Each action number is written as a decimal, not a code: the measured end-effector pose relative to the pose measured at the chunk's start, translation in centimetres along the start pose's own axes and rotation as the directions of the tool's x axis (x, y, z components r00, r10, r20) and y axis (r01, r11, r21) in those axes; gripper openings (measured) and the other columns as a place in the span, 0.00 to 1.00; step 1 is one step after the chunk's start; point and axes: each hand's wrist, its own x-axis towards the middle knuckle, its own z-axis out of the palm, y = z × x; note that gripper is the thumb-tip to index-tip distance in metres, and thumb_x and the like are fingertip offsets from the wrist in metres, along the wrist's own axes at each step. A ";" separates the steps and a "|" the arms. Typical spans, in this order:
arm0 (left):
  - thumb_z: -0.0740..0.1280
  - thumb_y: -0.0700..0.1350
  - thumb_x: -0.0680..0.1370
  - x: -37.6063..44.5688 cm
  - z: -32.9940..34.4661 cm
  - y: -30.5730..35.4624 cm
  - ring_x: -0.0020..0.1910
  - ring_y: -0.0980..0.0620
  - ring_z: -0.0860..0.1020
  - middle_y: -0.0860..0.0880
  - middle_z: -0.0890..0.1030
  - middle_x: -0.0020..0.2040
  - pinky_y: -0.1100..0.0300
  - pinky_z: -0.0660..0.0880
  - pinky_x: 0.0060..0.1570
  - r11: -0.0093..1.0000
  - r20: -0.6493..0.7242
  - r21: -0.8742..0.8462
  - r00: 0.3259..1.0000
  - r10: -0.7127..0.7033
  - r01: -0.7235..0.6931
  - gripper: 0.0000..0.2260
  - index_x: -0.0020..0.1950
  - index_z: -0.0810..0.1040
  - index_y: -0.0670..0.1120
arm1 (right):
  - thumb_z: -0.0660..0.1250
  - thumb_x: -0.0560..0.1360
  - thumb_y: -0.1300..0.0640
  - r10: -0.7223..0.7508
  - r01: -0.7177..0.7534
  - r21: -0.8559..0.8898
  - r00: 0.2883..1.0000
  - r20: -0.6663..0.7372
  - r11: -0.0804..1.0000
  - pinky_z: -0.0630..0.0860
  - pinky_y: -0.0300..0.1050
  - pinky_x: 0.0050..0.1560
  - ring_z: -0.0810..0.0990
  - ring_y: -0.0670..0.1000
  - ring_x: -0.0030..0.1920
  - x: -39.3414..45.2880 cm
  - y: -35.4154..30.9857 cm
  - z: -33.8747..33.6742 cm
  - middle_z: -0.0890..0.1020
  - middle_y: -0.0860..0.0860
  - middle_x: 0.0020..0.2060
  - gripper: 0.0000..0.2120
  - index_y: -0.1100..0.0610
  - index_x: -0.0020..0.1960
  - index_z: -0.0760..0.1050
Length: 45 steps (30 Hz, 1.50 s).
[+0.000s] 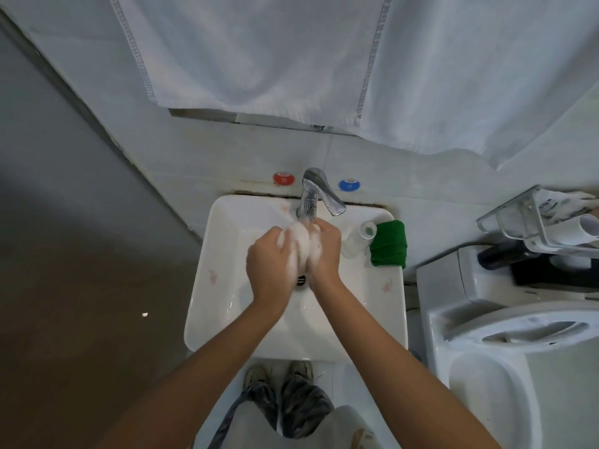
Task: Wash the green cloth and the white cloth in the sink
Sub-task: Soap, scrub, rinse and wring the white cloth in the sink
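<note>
Over the white glazed sink (207, 280), a squarish basin with rounded corners, water beads on the smooth floor and a small metal drain (301, 280) peeks out between the wrists. The left hand (269, 264) curls its fingers round a soft, bunched white cloth (299, 243), and the right hand (325, 254) closes on it from the other side, so both hands clutch the same wad with lather over the knuckles. The bundle sits right under the chrome tap (312, 196), whose shiny lever points to the right; whether water is running I cannot tell. On the wall behind, a red disc (283, 178) sits left of the tap and a blue disc (349, 185) to the right. On the sink's right rim stands a pale translucent bottle (358, 239), contents not readable, and just beside it lies the green cloth (389, 243), folded and plush, well apart from the hands. Further right, a clear plastic wall rack (505, 218) holds a white tube-like thing and some printed packaging
</note>
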 end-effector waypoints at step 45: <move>0.55 0.68 0.67 4.5 -7.8 -1.8 0.44 0.50 0.77 0.55 0.77 0.50 0.57 0.70 0.40 0.735 0.626 0.310 0.711 0.320 -0.603 0.28 0.59 0.74 0.54 | 0.61 0.75 0.56 -0.435 0.502 -0.250 0.856 0.279 0.828 0.71 0.31 0.43 0.77 0.37 0.40 0.4 0.5 -5.9 0.79 0.41 0.40 0.06 0.47 0.46 0.75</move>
